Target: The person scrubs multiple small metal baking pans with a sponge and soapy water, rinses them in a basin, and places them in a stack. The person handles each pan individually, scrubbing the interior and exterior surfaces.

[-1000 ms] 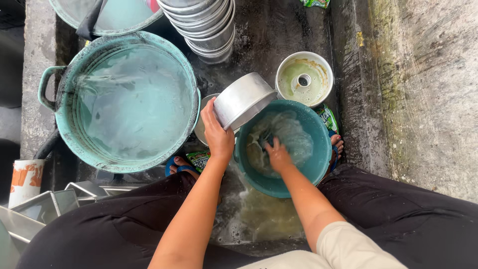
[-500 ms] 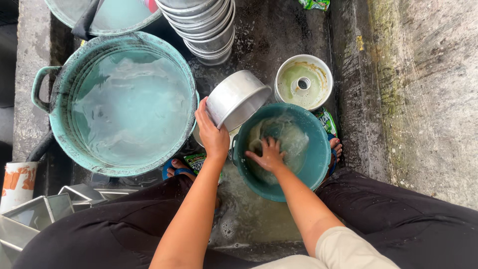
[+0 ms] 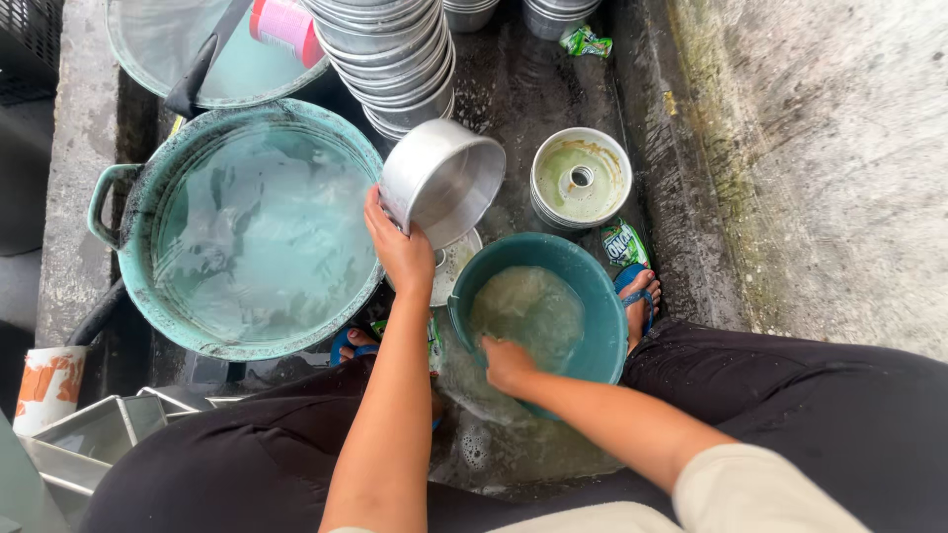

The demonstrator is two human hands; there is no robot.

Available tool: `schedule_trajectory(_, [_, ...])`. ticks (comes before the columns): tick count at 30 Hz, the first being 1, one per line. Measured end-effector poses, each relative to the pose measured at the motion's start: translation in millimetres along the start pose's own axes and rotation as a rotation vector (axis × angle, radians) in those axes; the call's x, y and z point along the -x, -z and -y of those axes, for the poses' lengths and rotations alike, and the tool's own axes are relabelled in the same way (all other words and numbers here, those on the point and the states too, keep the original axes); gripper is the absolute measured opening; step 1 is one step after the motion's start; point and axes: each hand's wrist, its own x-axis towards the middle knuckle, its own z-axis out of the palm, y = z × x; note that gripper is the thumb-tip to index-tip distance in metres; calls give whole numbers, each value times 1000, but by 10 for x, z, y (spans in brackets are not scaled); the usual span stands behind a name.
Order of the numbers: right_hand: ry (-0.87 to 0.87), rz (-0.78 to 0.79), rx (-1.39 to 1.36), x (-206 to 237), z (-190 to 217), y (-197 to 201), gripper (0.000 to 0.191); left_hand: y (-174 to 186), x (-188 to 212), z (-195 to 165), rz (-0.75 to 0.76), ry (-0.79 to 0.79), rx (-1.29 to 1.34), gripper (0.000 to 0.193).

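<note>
The left hand (image 3: 400,252) grips a round silver metal pan (image 3: 441,181) by its rim, fingers clenched on the near edge, and holds it tilted with its open mouth turned toward 4 o'clock. The pan hangs in the air between the large teal basin (image 3: 252,232) at 9 o'clock and the small teal basin (image 3: 538,306) at 5 o'clock, partly over a flat metal lid (image 3: 456,265) lying on the wet floor.

The right hand (image 3: 507,363) rests on the near rim of the small teal basin, at about its 7 o'clock edge; its fingers curl over the rim toward the cloudy, soapy water, though whether they grasp anything there cannot be told.

The large teal basin (2 handles, 1 showing at its 9 o'clock side) is filled with pale water. At 12 o'clock from the pan stands a stack of metal bowls (image 3: 395,54), and at 2 o'clock a ring-shaped metal mould (image 3: 581,178) with greenish residue inside. A green sachet (image 3: 622,244) lies just beside the small basin at 1 o'clock, near a foot in a blue sandal (image 3: 637,296). Square metal tins (image 3: 94,434) sit at the lower left.
</note>
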Motion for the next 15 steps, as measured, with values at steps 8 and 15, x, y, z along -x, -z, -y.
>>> schedule_trajectory(8, [118,3,-118,-112,-352,1452,39,39,-440,-268,-28,-144,32,66])
schedule_trajectory(15, [-167,243,-874,-155,-618,2438,44,75,-406,-430,34,-122,4,66])
